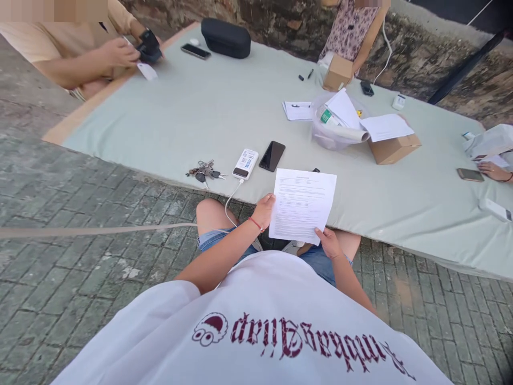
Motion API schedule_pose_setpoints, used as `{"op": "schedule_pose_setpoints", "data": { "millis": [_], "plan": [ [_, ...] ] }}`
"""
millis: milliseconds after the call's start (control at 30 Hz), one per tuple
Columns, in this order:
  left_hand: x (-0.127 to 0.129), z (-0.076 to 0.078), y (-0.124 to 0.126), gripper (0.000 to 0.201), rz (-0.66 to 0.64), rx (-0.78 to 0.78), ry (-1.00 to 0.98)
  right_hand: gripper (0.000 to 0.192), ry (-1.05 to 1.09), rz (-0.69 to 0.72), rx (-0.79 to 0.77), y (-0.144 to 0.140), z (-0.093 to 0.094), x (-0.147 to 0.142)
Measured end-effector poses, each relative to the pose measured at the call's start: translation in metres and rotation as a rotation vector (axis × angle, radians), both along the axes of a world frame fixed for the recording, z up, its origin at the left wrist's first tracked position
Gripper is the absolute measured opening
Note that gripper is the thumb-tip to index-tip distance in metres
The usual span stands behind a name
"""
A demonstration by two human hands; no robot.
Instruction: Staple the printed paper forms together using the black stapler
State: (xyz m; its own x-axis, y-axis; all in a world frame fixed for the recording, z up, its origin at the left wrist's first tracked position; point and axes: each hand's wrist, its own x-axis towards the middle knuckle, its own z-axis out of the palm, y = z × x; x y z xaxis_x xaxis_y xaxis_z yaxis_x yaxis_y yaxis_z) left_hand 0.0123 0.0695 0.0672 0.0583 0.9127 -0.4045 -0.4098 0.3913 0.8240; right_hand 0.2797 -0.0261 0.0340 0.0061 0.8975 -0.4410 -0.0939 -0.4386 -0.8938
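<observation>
A printed sheet of paper [303, 206] is held up over my lap at the table's near edge, slightly tilted. My left hand [264, 210] pinches its left edge, and my right hand [329, 243] grips the lower right corner with the thumb on top. Just beyond the sheet, a black smartphone [272, 156] lies on the cloth. Beside it is a white power bank [246, 163] with a white cable plugged in that runs down towards my lap. A bunch of keys [206, 171] rests to the left of the power bank.
A pale green cloth covers the table [180, 112]. Further off stand a clear plastic tub [326, 136] of papers, cardboard boxes [396, 148] and a black case [225, 38]. Other people sit at the far left, far side and right; one person's hand [495, 171] is near another phone [470, 175].
</observation>
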Motion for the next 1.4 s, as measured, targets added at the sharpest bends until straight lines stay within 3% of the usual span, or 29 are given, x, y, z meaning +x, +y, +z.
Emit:
{"op": "schedule_pose_setpoints", "data": {
  "millis": [100, 300, 467, 667, 800, 967, 1167, 1400],
  "plan": [
    [0.008, 0.006, 0.009, 0.032, 0.002, 0.075, -0.058, 0.050, 0.019, -0.149, 0.089, 0.013, -0.002, -0.005],
    [0.011, -0.006, -0.009, 0.028, -0.235, -0.193, 0.114, 0.056, 0.052, -0.303, -0.021, 0.015, -0.021, -0.004],
    [-0.002, -0.019, -0.034, 0.034, -0.292, -0.286, 0.160, 0.046, 0.047, -0.263, -0.087, 0.000, -0.021, 0.002],
    [-0.008, -0.017, -0.043, 0.046, -0.269, -0.275, 0.108, 0.047, 0.112, -0.219, -0.092, -0.003, -0.008, 0.002],
    [-0.017, -0.008, -0.033, 0.041, -0.212, -0.246, 0.104, 0.053, 0.162, -0.238, -0.058, 0.008, -0.003, -0.005],
    [-0.051, 0.012, -0.011, 0.034, -0.239, -0.155, 0.201, 0.049, 0.191, -0.264, -0.064, 0.019, 0.002, -0.014],
    [-0.097, 0.038, 0.016, 0.037, -0.186, -0.033, 0.337, 0.048, 0.215, -0.285, -0.080, 0.017, 0.005, -0.017],
    [-0.124, 0.062, 0.051, 0.034, -0.096, 0.062, 0.405, 0.051, 0.222, -0.271, -0.068, 0.015, 0.009, -0.015]
  ]
}}
